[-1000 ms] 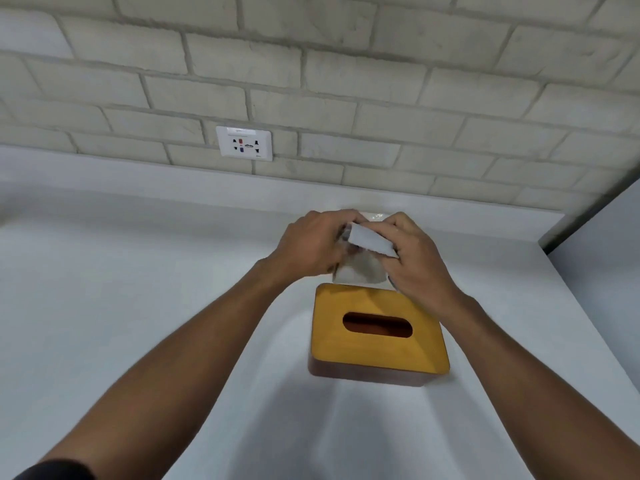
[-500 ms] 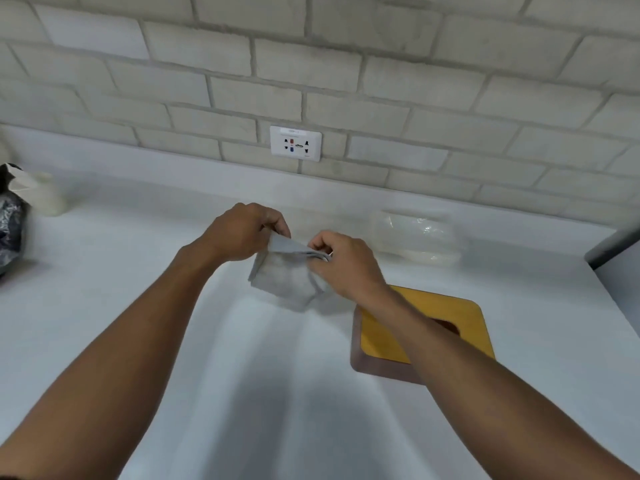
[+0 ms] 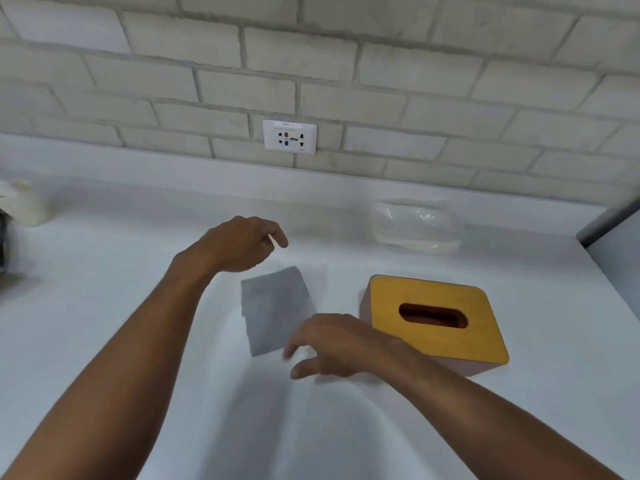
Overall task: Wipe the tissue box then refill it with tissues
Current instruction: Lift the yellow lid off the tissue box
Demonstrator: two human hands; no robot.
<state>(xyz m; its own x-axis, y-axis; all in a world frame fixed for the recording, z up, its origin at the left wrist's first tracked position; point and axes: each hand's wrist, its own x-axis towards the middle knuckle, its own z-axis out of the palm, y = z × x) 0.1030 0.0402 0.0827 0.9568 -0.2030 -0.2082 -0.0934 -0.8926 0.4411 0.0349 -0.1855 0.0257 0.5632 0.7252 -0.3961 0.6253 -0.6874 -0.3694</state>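
You no longer hold the grey cloth: it now lies flat on the counter. Your left hand is off it at 11 o'clock and your right hand at 5 o'clock, both with fingers loosened.

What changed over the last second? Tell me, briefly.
Both hands carried the cloth leftward from over the far edge of the box, then let go. It now appears to lie flat on the counter, left of the box. The left hand and right hand hover open over it, holding nothing. The box stayed put with its lid on, and the tissue pack still lies behind it.
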